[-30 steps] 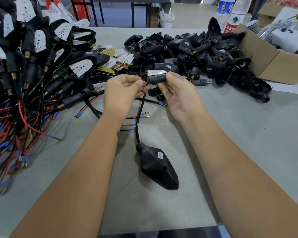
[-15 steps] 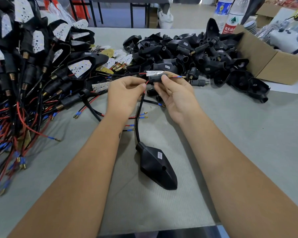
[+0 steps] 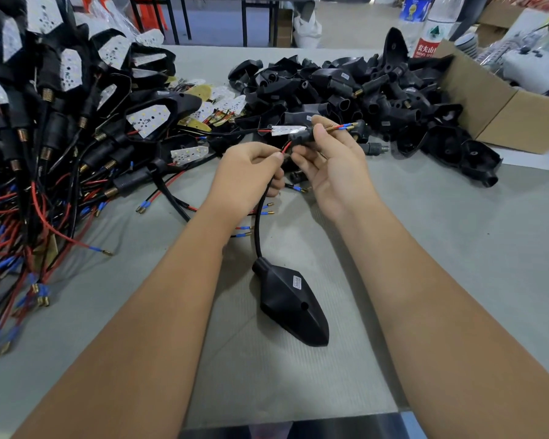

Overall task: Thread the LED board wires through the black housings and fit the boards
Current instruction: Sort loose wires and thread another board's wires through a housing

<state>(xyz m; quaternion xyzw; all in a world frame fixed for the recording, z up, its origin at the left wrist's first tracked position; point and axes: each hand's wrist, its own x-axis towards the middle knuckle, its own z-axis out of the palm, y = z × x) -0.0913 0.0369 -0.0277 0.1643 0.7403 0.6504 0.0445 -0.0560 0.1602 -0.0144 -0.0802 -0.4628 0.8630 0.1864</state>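
Two hands are on one small job. My right hand [image 3: 333,160] pinches a short black plastic stem piece [image 3: 304,136] between thumb and fingertips; out of its far end poke thin red and black wires with blue sleeves and brass bullet tips [image 3: 343,126], past a little coppery spring. My left hand [image 3: 251,172] is curled round the same lead where it enters the near end, thumb and forefinger nipping the red wire [image 3: 286,147]. A small white LED board [image 3: 287,129] sits just behind the stem, touching it or nearly; I cannot tell whether it is joined to this lead.

From my left hand a black sheathed cable [image 3: 258,226] drops to a black teardrop-shaped plastic housing [image 3: 290,307] lying on the grey table mat [image 3: 457,248] between my forearms.

All of this looks light. I judge the wires limp and apt to buckle if pushed from far back, so I would hold them close to the stem mouth. The brass tips could snag inside. The board looks thin and brittle, best taken by its edges; the housing seems stiff and smooth, easy to hold at its neck.

Loose wire ends lie on the mat just under my hands. To my left is a heap of wired housings with fitted boards [image 3: 45,122]; beyond my hands, a pile of empty black housings [image 3: 346,87]. A brown cardboard box [image 3: 504,112] and plastic bottles [image 3: 428,26] stand far right, well apart.
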